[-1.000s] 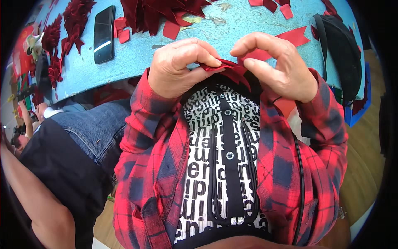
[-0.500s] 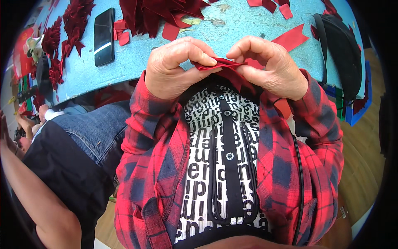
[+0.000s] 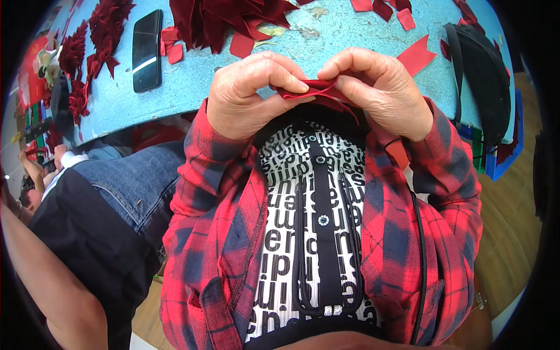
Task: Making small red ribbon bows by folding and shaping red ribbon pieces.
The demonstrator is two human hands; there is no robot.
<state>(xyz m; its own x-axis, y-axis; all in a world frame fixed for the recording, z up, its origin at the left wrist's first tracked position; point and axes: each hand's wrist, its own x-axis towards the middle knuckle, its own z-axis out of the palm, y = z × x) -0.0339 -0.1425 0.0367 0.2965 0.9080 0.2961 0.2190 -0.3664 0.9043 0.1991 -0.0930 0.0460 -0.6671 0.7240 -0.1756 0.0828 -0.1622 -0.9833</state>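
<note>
A dark red ribbon (image 3: 318, 88) is folded into a loop between my two hands, just off the near edge of the table. My left hand (image 3: 251, 93) pinches the loop's left end between thumb and fingers. At its right end, the thumb and forefinger of my right hand (image 3: 382, 87) are closed on the ribbon. A loose tail of it hangs under the fingers, partly hidden by my right hand. Beyond my right hand, a brighter red ribbon piece with a notched end (image 3: 417, 55) lies on the table.
The blue table (image 3: 332, 38) bears a heap of dark red folded ribbon pieces (image 3: 224, 23), a black phone (image 3: 146, 51), small red scraps (image 3: 172, 45) and a black bag (image 3: 481, 81) at the right. Blue crates (image 3: 506, 146) stand below it. Another person in denim (image 3: 131, 181) sits close at my left.
The folded loop has opened slightly, and its hanging tail has swung up and sideways. The fingers of my right hand have shifted a little along the ribbon.
</note>
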